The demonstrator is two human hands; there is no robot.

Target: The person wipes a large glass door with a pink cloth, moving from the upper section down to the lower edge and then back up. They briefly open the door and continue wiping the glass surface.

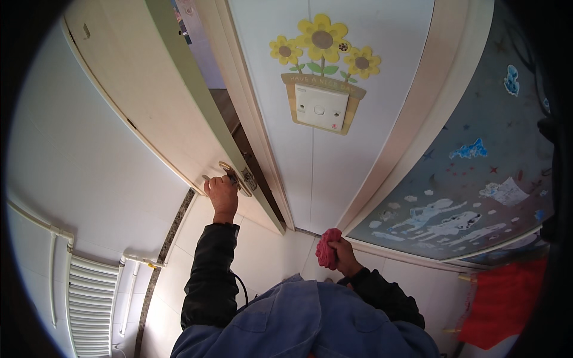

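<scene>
My left hand is closed around the lever handle of a cream wooden door. Behind the fingers, the brass-coloured lock plate is partly hidden. The door stands ajar, with its latch showing on the edge and a gap between it and the door frame. In front of my body, my right hand grips a bunched pink cloth.
A white wall switch sits in a sunflower-pot sticker. At right is a frosted glass panel with peeling decals, and a red cloth below it. A white radiator and pipes line the left wall above the tiled floor.
</scene>
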